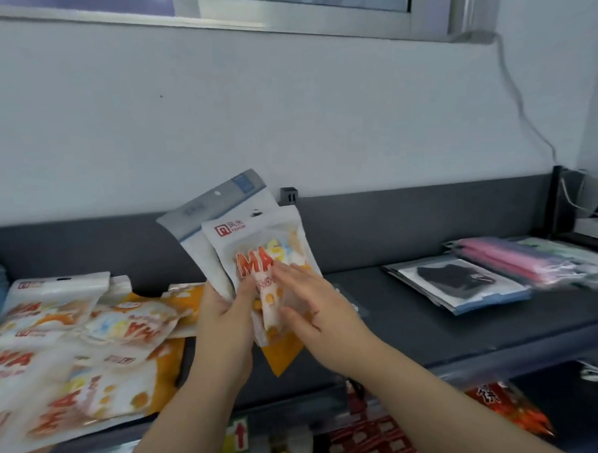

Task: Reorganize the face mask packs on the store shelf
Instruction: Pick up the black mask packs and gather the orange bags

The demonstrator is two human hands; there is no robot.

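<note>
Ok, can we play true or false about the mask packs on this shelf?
1. The left hand grips a bunch of packs above the shelf. True.
2. The right hand is far from that bunch. False: its fingers rest on the front pack.
3. A pile of orange-and-white packs lies on the shelf's left side. True.
4. The black-mask pack lies in that left pile. False: it lies on the right, beside the pink packs.
</note>
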